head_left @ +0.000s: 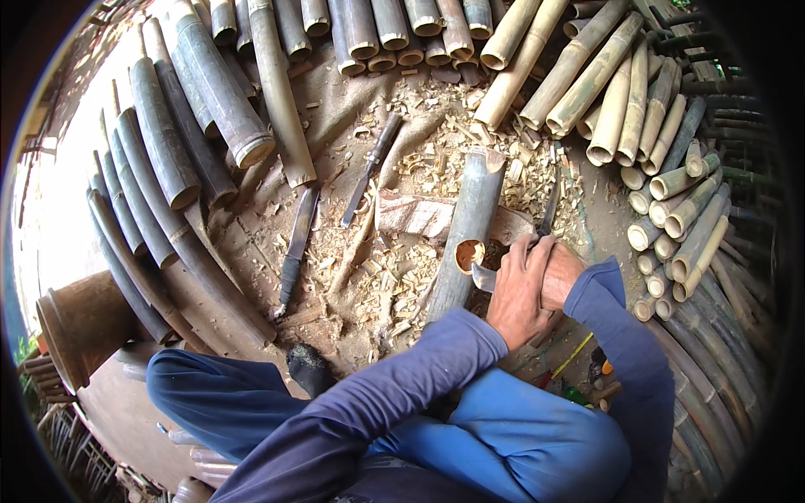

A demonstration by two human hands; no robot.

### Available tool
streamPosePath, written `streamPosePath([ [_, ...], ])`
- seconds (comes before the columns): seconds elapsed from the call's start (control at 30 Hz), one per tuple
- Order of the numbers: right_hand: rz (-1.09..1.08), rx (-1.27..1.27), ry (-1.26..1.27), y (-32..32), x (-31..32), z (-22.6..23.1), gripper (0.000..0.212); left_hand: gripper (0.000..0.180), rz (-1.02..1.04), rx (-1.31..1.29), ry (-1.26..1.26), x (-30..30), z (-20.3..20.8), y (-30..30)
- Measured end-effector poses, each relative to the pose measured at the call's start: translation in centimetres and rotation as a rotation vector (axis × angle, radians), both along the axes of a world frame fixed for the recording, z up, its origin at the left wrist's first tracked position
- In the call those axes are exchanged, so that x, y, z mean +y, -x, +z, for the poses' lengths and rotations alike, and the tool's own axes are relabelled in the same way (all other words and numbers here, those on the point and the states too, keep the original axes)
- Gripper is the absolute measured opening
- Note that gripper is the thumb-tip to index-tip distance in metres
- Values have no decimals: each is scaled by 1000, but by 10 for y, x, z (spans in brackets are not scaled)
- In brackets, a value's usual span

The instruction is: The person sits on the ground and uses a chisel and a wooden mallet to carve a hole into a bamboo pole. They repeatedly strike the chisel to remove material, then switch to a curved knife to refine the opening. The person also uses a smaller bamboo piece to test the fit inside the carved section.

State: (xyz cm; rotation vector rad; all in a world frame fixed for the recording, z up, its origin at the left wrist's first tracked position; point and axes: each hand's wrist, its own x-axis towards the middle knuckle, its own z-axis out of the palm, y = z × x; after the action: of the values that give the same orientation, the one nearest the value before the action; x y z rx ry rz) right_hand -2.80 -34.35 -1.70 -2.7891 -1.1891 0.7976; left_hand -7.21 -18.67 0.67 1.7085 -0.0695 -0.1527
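Note:
A thick grey-green bamboo tube (pixel 478 201) slants in front of me, its upper part over a reddish-brown block (pixel 417 215). A round hole (pixel 469 255) is cut in its side, with pale chips at the edge. My left hand (pixel 518 293) and my right hand (pixel 562 274) are closed together just right of the hole. From them a short knife blade (pixel 484 277) points at the hole's lower right edge. Its handle is hidden in the hands, and how the grip is shared cannot be made out.
Two knives lie left of the block: a dark-handled knife (pixel 295 247) and a slimmer knife (pixel 373 169). Another blade (pixel 550 210) lies beyond my hands. Wood chips (pixel 402 285) cover the ground. Bamboo tubes (pixel 218 101) ring the left and back, with stacked bamboo (pixel 688 218) at right.

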Motion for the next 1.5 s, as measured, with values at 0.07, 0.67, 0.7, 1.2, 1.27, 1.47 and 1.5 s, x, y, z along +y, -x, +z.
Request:
streamPosePath([
  [0.07,89,67,2,-2,-8,11,31,99,31,-26,11,-5,-3,10],
  [0.67,-1678,1514,-1712,116,135,7,31,92,-472,164,-567,145,52,37],
  [0.7,-1664,1518,-1714,119,131,5,31,79,-538,393,-555,158,43,54],
  [1.2,-1748,1823,-1625,83,138,-6,37,20,-1129,202,-1071,169,92,-71],
  [1.27,-1722,1739,-1523,83,132,-4,36,22,-1052,343,-998,183,67,-43],
  [1.47,-1162,1103,-982,82,70,-51,32,31,-383,561,-466,109,6,110],
  [1.5,-1169,1119,-866,77,59,-57,31,38,-279,632,-470,77,-5,125],
])
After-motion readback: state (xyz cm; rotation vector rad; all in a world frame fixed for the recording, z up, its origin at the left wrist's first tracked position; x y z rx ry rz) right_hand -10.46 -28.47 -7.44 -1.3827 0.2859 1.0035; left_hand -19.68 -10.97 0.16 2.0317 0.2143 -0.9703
